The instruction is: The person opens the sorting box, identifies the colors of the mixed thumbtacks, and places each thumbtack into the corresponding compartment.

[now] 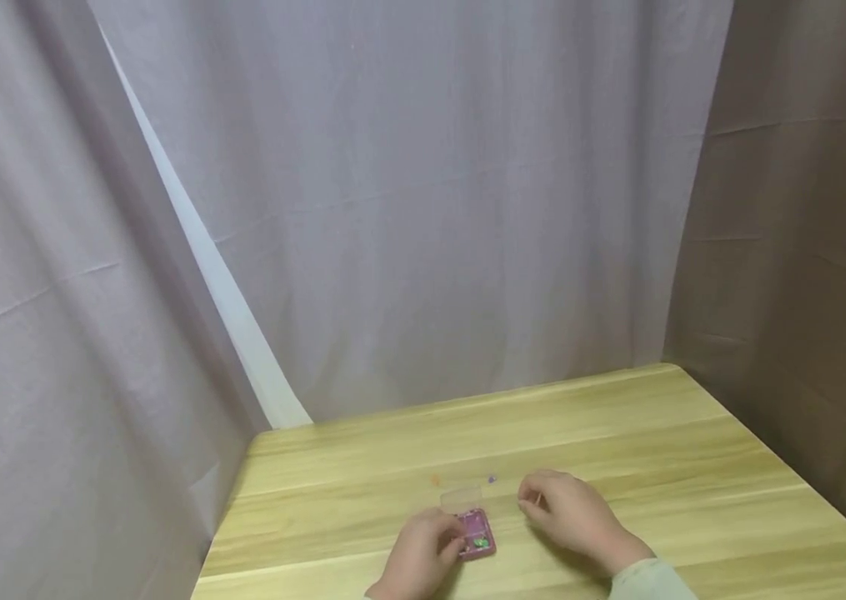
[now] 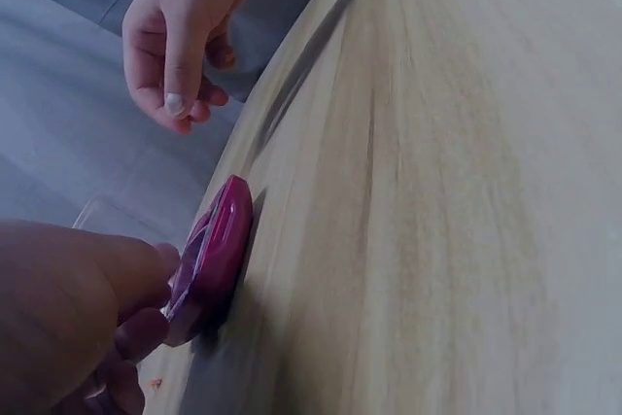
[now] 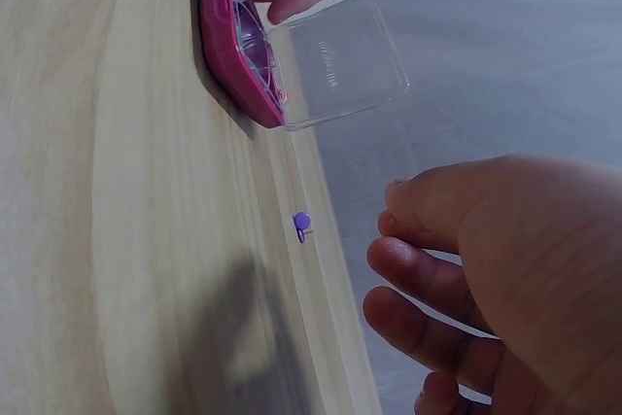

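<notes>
A small magenta compartment case (image 1: pixel 478 533) lies on the table with its clear lid (image 3: pixel 340 65) swung back, away from the person. Green pieces (image 1: pixel 480 542) sit in one compartment. My left hand (image 1: pixel 419 552) is at the case's left side, fingers bent over its compartments; whether the fingertips pinch something small is hidden. In the left wrist view, the left thumb and fingers (image 2: pixel 87 308) cover part of the case (image 2: pixel 219 255). To the right, my right hand (image 1: pixel 571 510) hovers above the table, fingers loosely bent, nothing seen between them in the right wrist view.
Behind the case, a small purple piece (image 1: pixel 493 479) and an orange piece (image 1: pixel 435 480) lie on the wood-grain table (image 1: pixel 317 500). Grey curtains (image 1: pixel 423 208) hang around the table's back and sides.
</notes>
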`<action>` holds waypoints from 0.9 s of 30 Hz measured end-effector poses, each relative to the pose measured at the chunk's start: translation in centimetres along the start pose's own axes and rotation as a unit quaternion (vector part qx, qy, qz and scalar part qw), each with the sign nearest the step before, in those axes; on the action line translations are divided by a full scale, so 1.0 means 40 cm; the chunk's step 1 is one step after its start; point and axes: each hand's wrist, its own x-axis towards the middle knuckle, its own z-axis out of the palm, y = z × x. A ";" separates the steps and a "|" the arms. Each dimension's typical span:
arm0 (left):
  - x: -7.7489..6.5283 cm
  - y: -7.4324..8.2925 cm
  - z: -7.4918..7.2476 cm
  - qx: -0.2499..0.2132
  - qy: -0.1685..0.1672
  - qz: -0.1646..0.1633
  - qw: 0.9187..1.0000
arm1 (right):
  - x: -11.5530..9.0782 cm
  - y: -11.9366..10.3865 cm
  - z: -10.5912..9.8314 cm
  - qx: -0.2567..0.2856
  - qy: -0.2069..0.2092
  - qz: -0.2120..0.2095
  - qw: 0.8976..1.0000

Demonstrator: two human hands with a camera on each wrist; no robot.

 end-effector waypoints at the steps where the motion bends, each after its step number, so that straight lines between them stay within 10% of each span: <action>1: 0.000 -0.001 -0.003 -0.004 0.005 -0.001 1.000 | 0.002 0.001 -0.001 -0.001 0.002 0.001 1.000; 17: -0.018 -0.088 -0.070 0.007 0.104 -0.035 0.994 | 0.030 0.006 -0.005 -0.002 -0.004 0.022 1.000; 27: -0.043 -0.140 -0.073 0.049 0.073 -0.062 0.994 | 0.055 0.012 0.008 0.000 -0.019 0.021 1.000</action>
